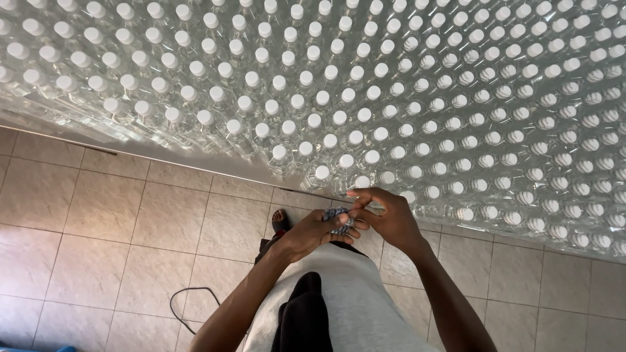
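Note:
My left hand (312, 233) and my right hand (385, 215) meet in front of my waist, just below the near edge of a big stack of clear plastic bottles (365, 98) with white caps. Both hands close around a small blue-and-white patterned cloth (337, 217) bunched between the fingers. The right hand's fingers curl over the cloth from above, close to the nearest bottles. Most of the cloth is hidden inside the hands.
The bottle stack fills the top and right of the view. Beige floor tiles (98, 215) lie to the left and below. A thin black cable (189, 300) loops on the floor at lower left. My sandalled foot (280, 220) shows beneath the hands.

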